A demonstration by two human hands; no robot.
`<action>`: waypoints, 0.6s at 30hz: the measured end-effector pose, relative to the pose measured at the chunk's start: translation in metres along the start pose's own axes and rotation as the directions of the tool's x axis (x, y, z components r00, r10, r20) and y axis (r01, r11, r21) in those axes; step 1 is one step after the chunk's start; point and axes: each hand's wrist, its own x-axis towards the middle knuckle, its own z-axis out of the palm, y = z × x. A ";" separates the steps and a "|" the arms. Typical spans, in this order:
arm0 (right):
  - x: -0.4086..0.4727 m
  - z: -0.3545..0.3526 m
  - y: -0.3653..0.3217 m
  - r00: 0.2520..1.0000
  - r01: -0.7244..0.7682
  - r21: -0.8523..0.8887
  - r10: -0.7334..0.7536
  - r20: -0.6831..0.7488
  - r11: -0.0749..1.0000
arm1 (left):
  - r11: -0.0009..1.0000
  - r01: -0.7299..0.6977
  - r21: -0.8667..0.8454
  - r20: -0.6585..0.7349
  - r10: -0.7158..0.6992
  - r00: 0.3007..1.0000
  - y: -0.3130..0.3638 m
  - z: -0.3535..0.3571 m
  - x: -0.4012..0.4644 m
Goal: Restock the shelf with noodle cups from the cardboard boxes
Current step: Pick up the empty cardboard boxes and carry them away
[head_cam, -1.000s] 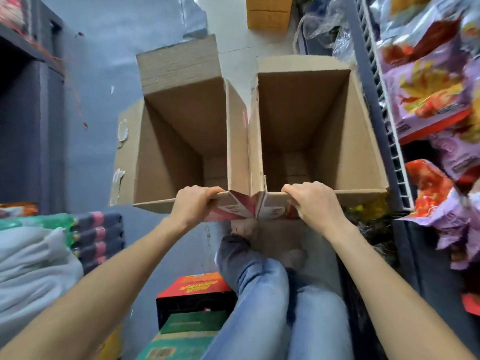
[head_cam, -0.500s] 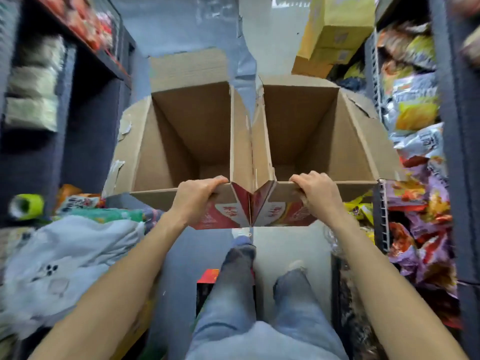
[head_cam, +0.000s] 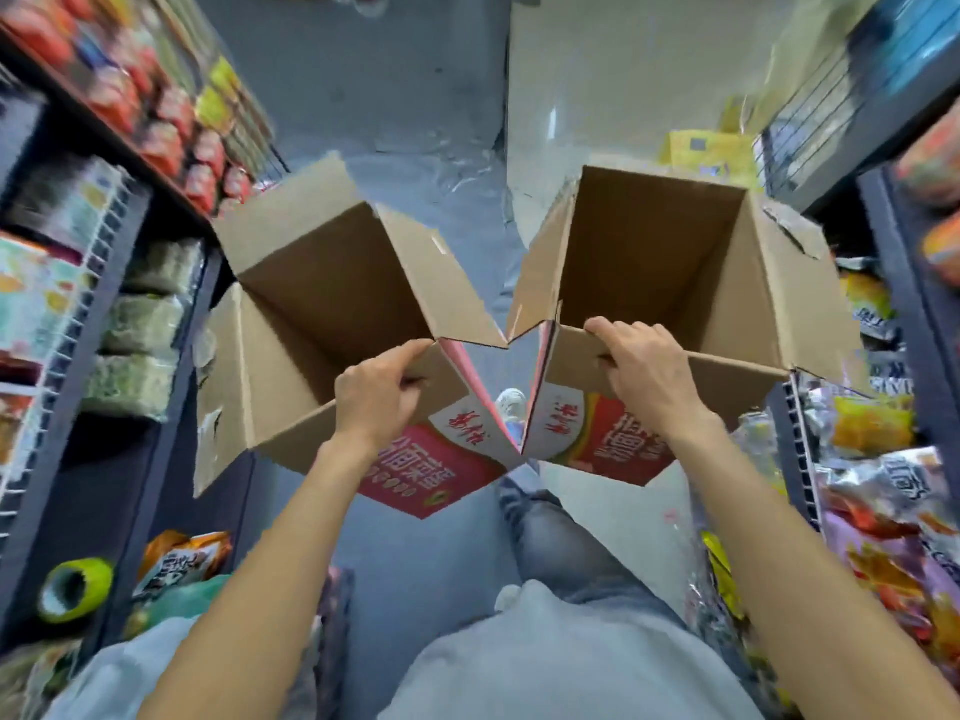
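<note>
Carrying two empty boxes | left hand (head_cam: 375, 394) grips left box (head_cam: 332, 309) rim, right hand (head_cam: 647, 368) grips right box (head_cam: 670, 262) rim, fingers clamped | step: likely clearing empties | next: set both down, away from shelf (head_cam: 898, 210).

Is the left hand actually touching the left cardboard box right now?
Touching. The head view shows the left hand gripping the near rim of the left cardboard box, fingers curled over the edge.

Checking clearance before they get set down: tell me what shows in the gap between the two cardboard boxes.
In the head view, the left box and right box frame a V-shaped gap showing grey floor and a shoe.
</note>
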 end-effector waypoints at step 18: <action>0.463 0.012 0.030 0.974 -0.217 0.114 0.208 0.085 0.969 | 0.991 -0.132 -0.037 0.095 0.135 0.986 -0.068 -0.040 0.494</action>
